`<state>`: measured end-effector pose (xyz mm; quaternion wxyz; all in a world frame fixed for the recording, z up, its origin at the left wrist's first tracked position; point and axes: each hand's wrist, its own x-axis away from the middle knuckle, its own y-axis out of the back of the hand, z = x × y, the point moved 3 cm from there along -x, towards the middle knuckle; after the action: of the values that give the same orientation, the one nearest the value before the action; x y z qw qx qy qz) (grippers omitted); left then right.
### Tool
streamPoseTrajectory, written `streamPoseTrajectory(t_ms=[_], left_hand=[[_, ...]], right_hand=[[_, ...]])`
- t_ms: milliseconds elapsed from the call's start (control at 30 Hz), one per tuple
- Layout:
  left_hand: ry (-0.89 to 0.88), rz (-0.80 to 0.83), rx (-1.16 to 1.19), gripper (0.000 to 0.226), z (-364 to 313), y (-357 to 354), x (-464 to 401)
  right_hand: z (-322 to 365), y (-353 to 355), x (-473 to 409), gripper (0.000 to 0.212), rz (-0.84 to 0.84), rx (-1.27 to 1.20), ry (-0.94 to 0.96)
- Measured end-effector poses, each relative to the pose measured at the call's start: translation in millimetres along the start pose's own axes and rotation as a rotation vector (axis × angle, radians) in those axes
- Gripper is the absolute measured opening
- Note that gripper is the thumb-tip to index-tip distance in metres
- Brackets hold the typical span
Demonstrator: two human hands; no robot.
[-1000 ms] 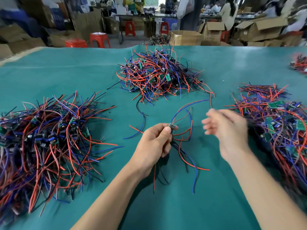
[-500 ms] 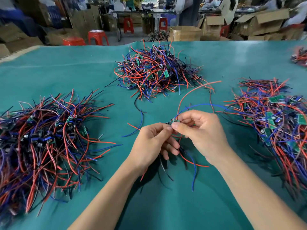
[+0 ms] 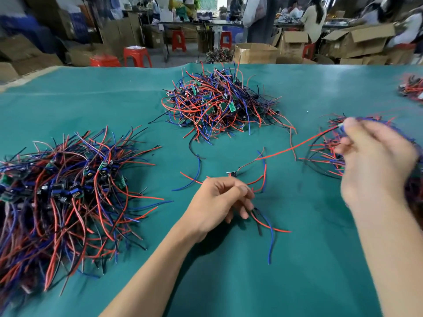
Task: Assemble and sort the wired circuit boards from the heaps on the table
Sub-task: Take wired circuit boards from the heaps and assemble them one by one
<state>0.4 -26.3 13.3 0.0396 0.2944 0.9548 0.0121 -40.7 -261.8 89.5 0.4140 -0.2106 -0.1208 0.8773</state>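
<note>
The green tabletop (image 3: 297, 259) carries three heaps: left (image 3: 61, 197), far (image 3: 219, 104) and right (image 3: 357, 145). My blurred right hand (image 3: 375, 161) pinches a wire end over the right heap, its red wire (image 3: 297, 145) trailing toward a small board (image 3: 232, 173) lying just beyond my left hand (image 3: 219, 202), which pinches other wires (image 3: 263, 220).

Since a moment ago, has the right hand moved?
Yes. The right hand has swung right, away from the left hand, to the right-side heap.

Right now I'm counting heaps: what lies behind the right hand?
A heap of wired boards shows around the blurred right hand, which grips a wired piece; the heap's middle is covered.
</note>
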Motion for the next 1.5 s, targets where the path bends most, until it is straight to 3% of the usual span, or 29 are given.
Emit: streamPoseTrajectory(t_ms=[167,267,400,467,533,600,667,800,1000,1133,1333,1500], left_hand=[[0.033,-0.067,0.107,0.011,3.1,3.0,-4.5],[0.041,-0.153,0.199,0.012,6.0,6.9,-7.6],[0.007,-0.197,0.28,0.02,8.8,8.3,-11.0],[0.03,-0.259,0.307,0.031,12.0,11.5,-11.4],[0.074,-0.327,0.341,0.037,16.4,13.5,-12.8],[0.096,-0.362,0.358,0.032,17.8,14.0,-13.0],[0.089,-0.379,0.329,0.031,16.3,13.6,-12.8],[0.061,-0.38,0.224,0.035,10.8,8.2,-10.2],[0.061,-0.347,0.075,0.032,10.0,8.9,-5.7],[0.001,-0.314,-0.062,0.016,9.8,7.0,-5.7],[0.063,-0.302,0.068,0.007,9.5,7.3,-5.2],[0.092,-0.317,0.237,0.016,9.2,11.8,-5.8]], right_hand=[[24.9,-71.1,45.9,0.011,0.467,0.057,-0.201],[22.0,-137.0,79.7,0.004,0.701,0.076,-0.348],[22.0,-232.3,118.2,0.016,1.146,0.179,-0.48],[14.6,-261.1,116.6,0.028,1.244,0.472,-0.346],[4.4,-262.5,104.5,0.021,1.279,0.821,-0.097],[-12.0,-237.3,90.2,0.02,1.314,1.038,-0.032],[-31.6,-194.7,74.3,0.025,1.278,1.133,-0.071],[-61.2,-112.7,50.6,0.032,0.99,1.226,-0.041],[-76.8,-63.6,57.1,0.024,0.792,1.079,0.102],[-69.9,-56.8,62.7,0.024,0.758,0.92,0.198],[-58.6,-62.3,71.7,0.027,0.731,0.724,0.358],[-55.4,-60.9,74.6,0.021,0.6,0.748,0.522]])
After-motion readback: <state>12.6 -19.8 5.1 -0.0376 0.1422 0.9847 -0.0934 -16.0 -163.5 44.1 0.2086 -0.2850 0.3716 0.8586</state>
